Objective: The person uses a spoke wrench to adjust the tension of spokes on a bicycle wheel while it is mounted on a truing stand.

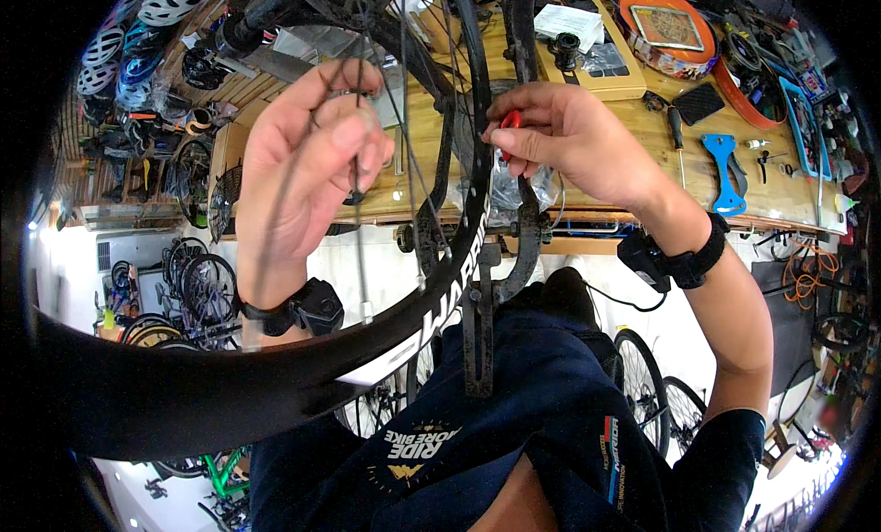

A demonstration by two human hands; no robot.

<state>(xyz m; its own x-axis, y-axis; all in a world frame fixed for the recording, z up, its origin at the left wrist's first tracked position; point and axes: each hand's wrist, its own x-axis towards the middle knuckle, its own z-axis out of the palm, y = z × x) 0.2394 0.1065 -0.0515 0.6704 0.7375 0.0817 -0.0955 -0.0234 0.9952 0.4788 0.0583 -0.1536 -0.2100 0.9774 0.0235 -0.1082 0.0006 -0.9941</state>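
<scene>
Bench edge (679,215), black rim (275,385) between hands (307,156) (564,138), red tool (512,121) in right

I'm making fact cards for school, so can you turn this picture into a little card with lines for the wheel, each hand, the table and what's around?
Wheel: black rim, white lettering, thin spokes
Left hand: at the spokes, fingers curled; can't tell if it grips one
Right hand: holding a small red tool beside the rim
Table: wooden, with a screwdriver, a blue tool and more
Around: helmets upper left, a green bike frame lower left
</scene>
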